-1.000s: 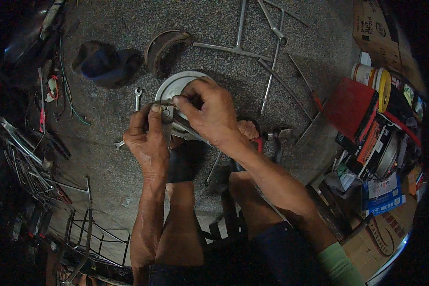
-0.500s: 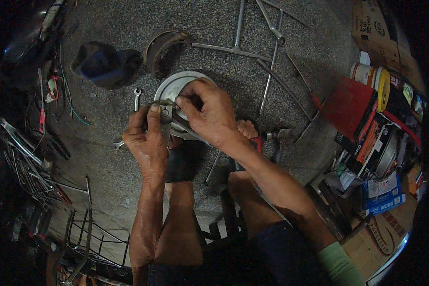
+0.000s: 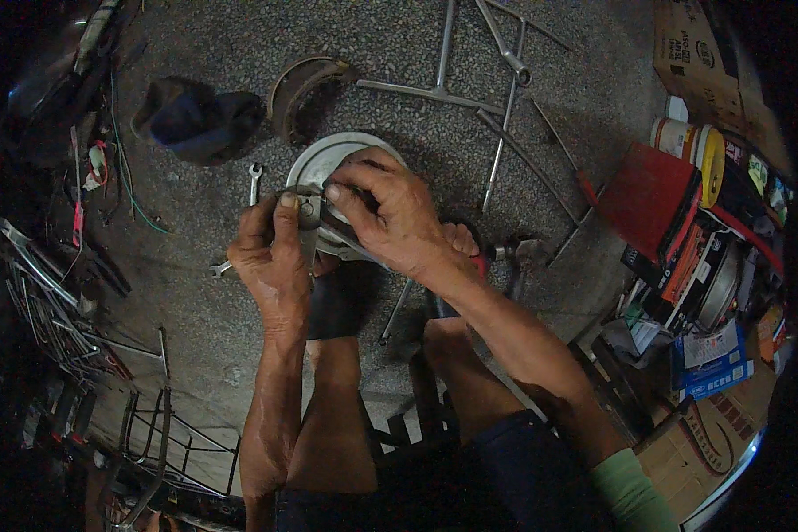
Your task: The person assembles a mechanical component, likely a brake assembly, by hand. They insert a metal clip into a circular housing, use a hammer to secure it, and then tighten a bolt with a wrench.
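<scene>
The left hand (image 3: 275,244) is closed on a small metal part (image 3: 309,211), thumb on top and fingers curled beneath. The right hand (image 3: 390,208) is bent in at the part's three o'clock edge, thumb and forefinger nearly meeting; whether they grip it, I cannot tell. The part appears over the seven-to-eight o'clock side of a round metal plate (image 3: 321,160); contact between them is hidden.

The handling looks midway: the part is already picked up and not set down. A curved brake shoe (image 3: 306,89) lies off the plate, toward half past eleven from the hands, and a wrench (image 3: 255,183) lies loose at nine o'clock. What is finished beyond that does not show.

Writing appears only at the edges. From the hands, a cardboard box (image 3: 700,58) at two o'clock carries dark print, a tub (image 3: 674,139) near three has a coloured label, and at four a blue box (image 3: 716,372) shows pale lettering above a printed brown carton (image 3: 705,439). No marking can be made out on the metal part.
</scene>
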A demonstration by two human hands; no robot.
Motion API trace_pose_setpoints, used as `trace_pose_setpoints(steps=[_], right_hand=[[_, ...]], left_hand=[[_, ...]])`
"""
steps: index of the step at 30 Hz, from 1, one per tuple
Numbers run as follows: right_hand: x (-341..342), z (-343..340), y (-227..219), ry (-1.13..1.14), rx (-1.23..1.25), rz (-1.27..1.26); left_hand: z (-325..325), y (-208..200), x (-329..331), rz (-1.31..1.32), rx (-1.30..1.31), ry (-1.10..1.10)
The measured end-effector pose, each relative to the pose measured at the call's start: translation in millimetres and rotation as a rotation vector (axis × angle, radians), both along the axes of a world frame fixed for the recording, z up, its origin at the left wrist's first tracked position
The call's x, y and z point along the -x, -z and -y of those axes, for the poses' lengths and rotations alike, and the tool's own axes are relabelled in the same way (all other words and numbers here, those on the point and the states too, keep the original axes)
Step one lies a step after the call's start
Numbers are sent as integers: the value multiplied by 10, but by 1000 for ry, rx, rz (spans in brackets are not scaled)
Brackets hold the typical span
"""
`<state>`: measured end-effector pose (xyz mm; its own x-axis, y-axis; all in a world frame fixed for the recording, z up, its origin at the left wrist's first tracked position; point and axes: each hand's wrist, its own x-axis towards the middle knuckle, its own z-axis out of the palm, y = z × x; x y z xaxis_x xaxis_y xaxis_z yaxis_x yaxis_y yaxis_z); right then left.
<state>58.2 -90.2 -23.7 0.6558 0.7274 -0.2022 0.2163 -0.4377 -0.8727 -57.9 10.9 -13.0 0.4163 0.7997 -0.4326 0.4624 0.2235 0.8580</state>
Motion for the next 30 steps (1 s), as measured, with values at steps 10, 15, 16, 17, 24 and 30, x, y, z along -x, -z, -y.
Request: trace_pose_setpoints(steps=[10,15,16,17,24,30], right_hand=[[5,25,-55,-29,15,3],[-2,20,-30,-72,-5,-2],[-7,14,-54,-59,-6,-4],[-12,-6,-97,-47,-9,-8],[29,26,-42,-67,28,39],[0,-11,-113,-32,-29,-100]], left_hand=[[5,6,3,4,-5,-6],[4,16,1,8,-1,-17],[2,35,14,6,3,-18],[-4,44,27,1,6,-20],[0,42,14,-20,-10,-8],[-1,1,23,6,15,-15]])
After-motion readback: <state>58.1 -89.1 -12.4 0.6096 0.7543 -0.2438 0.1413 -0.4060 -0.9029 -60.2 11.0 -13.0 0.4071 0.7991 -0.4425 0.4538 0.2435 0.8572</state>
